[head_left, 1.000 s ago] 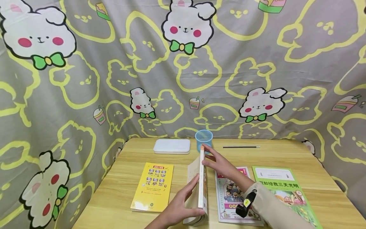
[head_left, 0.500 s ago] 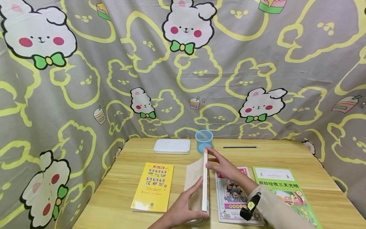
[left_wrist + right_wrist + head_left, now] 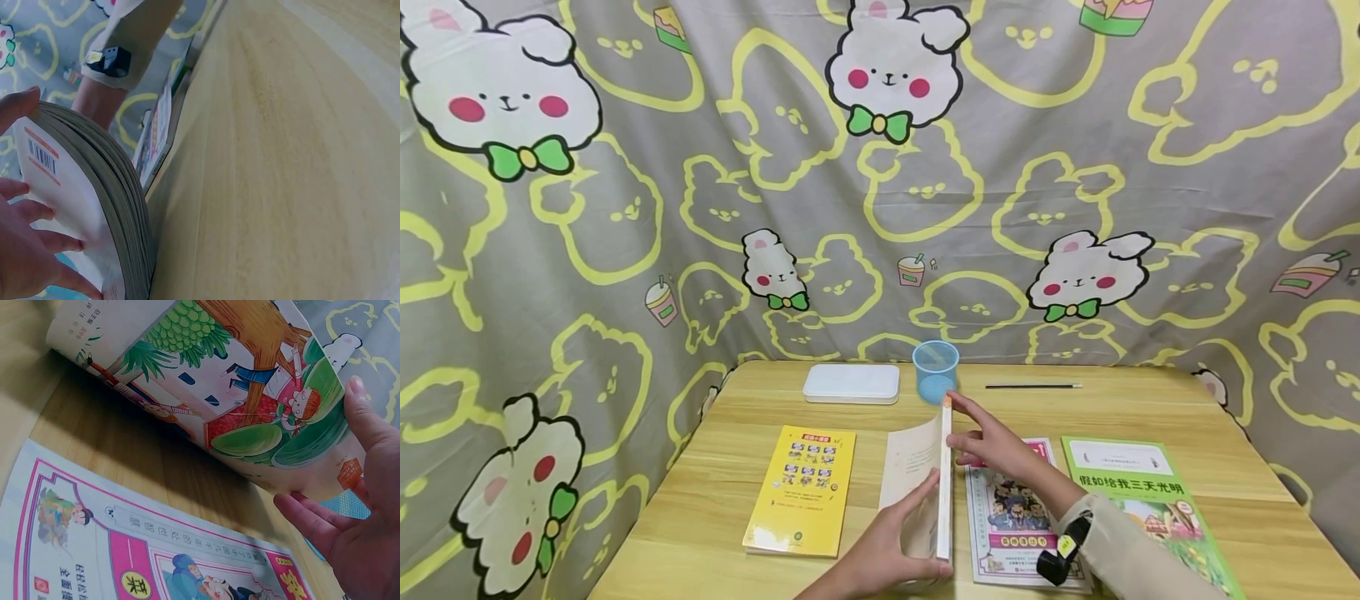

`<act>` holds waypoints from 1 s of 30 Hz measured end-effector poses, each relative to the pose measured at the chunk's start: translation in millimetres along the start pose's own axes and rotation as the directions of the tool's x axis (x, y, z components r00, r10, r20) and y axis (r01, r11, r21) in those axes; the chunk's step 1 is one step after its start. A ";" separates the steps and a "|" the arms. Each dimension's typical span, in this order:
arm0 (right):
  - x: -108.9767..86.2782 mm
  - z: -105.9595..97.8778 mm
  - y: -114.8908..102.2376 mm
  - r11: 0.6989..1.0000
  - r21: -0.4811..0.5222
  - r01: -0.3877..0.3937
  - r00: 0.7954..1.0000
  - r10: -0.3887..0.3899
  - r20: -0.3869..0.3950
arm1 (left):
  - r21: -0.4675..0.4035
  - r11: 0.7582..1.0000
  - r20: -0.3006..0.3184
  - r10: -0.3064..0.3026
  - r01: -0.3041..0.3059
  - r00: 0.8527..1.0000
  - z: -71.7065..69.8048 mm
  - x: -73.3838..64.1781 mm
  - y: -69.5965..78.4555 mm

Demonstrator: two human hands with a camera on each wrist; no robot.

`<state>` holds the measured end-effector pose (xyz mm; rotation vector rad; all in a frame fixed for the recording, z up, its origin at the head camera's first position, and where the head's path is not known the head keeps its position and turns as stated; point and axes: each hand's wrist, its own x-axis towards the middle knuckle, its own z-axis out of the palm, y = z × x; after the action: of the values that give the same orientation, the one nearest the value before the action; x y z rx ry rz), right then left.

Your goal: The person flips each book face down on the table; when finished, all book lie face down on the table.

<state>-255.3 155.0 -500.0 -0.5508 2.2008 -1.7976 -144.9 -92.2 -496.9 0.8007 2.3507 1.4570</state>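
Observation:
A thick paperback book [image 3: 945, 492] stands on its long edge on the table, its pale spine turned up. My left hand [image 3: 883, 546] holds its near end, with the thumb at the near corner and the fingers spread over the white back cover, where a barcode [image 3: 42, 156] shows in the left wrist view. My right hand [image 3: 1003, 454] grips the far end between thumb and fingers. In the right wrist view, the front cover [image 3: 250, 369] carries a colourful drawing of children and fruit. A pink-bordered book [image 3: 1015, 517] lies flat under my right forearm.
On the left lies a yellow book [image 3: 801, 492]; a green book [image 3: 1150, 500] lies far right. Along the back are a white case [image 3: 851, 383], a blue mesh cup [image 3: 936, 367] and a thin dark pencil [image 3: 1033, 386]. A patterned curtain [image 3: 865, 192] hangs behind the wooden table [image 3: 692, 517].
Both hands have shifted the upright book a little to the right and toward me. More of its pale left face shows. The other books have stayed in place.

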 end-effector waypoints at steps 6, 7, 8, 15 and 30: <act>-1.4 -1.6 2.4 1.000 0.012 0.004 1.000 -0.004 0.002 | 0.013 1.000 0.008 -0.005 0.005 1.000 0.4 0.6 0.0; -1.7 -1.7 2.4 1.000 0.011 0.006 1.000 -0.006 0.001 | 0.014 1.000 0.009 -0.004 0.004 1.000 0.5 0.5 0.0; -1.9 -1.7 2.5 1.000 0.012 0.008 1.000 -0.008 0.003 | 0.013 1.000 0.011 -0.004 0.004 1.000 0.7 0.3 0.0; -4.2 -2.0 6.2 1.000 0.014 0.004 1.000 -0.004 0.003 | 0.014 1.000 0.022 -0.019 0.019 1.000 2.4 -0.7 -1.3; -7.2 -5.4 14.6 1.000 0.000 0.006 0.999 -0.006 0.038 | 0.112 0.994 0.084 0.003 -0.012 0.996 2.8 -0.4 -4.9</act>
<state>-253.1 165.3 -513.5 -0.5872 2.1771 -1.7748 -144.7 -92.1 -502.5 0.8821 2.3857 1.2772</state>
